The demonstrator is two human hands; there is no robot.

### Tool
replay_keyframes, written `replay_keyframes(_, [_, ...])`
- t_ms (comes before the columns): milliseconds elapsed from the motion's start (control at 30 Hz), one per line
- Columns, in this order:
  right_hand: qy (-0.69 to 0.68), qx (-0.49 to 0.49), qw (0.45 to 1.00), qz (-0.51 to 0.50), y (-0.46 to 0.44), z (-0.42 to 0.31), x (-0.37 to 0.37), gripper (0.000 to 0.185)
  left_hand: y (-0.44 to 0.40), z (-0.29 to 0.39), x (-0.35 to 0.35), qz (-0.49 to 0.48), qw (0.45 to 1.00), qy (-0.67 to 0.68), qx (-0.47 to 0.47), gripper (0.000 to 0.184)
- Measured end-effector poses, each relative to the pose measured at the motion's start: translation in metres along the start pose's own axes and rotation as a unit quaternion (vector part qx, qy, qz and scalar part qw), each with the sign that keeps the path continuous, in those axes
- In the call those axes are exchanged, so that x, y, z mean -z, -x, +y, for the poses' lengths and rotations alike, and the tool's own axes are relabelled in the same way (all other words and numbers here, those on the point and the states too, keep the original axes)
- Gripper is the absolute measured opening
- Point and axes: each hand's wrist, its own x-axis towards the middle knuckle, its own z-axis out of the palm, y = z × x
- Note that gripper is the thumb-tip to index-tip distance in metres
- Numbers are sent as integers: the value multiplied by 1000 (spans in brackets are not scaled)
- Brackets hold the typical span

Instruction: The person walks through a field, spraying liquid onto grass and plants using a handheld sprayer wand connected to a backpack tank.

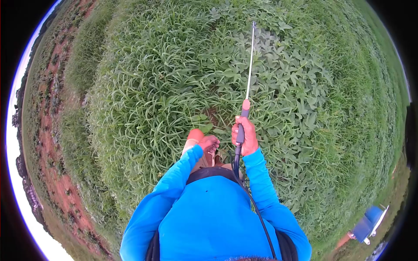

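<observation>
My right hand (247, 135) is closed round the dark grip of a spray wand (250, 71), which points forward over the leaves. Its metal nozzle (254, 24) is at the far end, with a whitish haze of spray (266, 42) beside it over broad-leaved plants. A black hose (256, 206) runs from the grip back past my blue shirt. My left hand (210, 143) is held low in front of my waist with its fingers curled. A pale narrow piece shows just under those fingers, but what they grip I cannot make out.
Tall grass (148, 82) grows thickly ahead and to the left, and low broad-leaved plants (300, 82) to the right. Farther left lies a strip of reddish bare soil (65, 195). Another person in blue (368, 224) stands at the lower right. Dark shoulder straps (285, 245) cross my shirt.
</observation>
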Motion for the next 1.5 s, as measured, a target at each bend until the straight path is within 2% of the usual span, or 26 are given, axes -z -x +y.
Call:
replay_keyframes(67, [2, -9, 1000, 0, -5, 2, -8, 24, -5, 11, -2, 10, 998, -52, 18, 31])
replay_keyframes(167, [6, -90, 994, -58, -16, 2, -24, 18, -36, 4, 21, 14, 991, -95, 98, 34])
replay_keyframes(200, [5, -88, 994, -57, -20, 0, -33, 18, -40, 4, 30, 13, 990, -96, 98, 34])
replay_keyframes(267, [21, -126, 984, -121, -29, -3, -50, 18, -46, 0, 51, 10, 997, -70, 34, 34])
replay_keyframes(333, [41, -150, 978, -141, -47, -5, -65, 19, -60, 9, 70, 7, 999, 27, 29, 30])
replay_keyframes(433, [47, -251, 946, -202, -69, -20, -94, 17, -71, 35, 93, 25, 999, 34, 30, 29])
replay_keyframes(567, [112, -311, 905, -267, -105, -31, -147, 18, -89, 80, 123, 55, 997, 43, 22, 28])
replay_keyframes(733, [170, -353, 870, -300, -163, -38, -205, 20, -100, 126, 163, 98, 992, 74, 32, 26])
replay_keyframes(833, [216, -344, 866, -292, -187, -43, -229, 20, -104, 153, 184, 119, 988, 89, 34, 26])
replay_keyframes(900, [230, -283, 891, -271, -197, -51, -242, 20, -109, 170, 199, 136, 985, 98, 37, 25])
replay_keyframes(933, [235, -285, 890, -267, -203, -57, -247, 20, -113, 178, 205, 141, 984, 102, 40, 25])
replay_keyframes(1033, [243, -219, 929, -175, -225, -76, -257, 19, -121, 197, 220, 157, 980, 115, 49, 24])
replay_keyframes(1067, [245, -220, 928, -172, -233, -79, -253, 19, -124, 202, 222, 159, 979, 116, 52, 24])
replay_keyframes(1133, [194, -190, 956, -115, -248, -86, -240, 18, -130, 207, 228, 152, 980, 110, 67, 23])
replay_keyframes(1200, [190, -182, 961, -88, -261, -102, -229, 19, -136, 212, 231, 142, 981, 90, 99, 22])
replay_keyframes(1267, [105, -176, 978, -44, -268, -118, -221, 18, -144, 221, 229, 128, 981, 86, 120, 21])
replay_keyframes(1333, [89, -162, 982, -24, -272, -137, -214, 18, -156, 225, 230, 122, 978, 65, 153, 22])
replay_keyframes(1400, [29, -137, 990, -8, -272, -153, -205, 19, -162, 229, 230, 100, 983, 69, 141, 21])
replay_keyframes(1500, [17, -91, 996, 3, -270, -178, -193, 21, -170, 244, 228, 125, 981, 47, 138, 22])
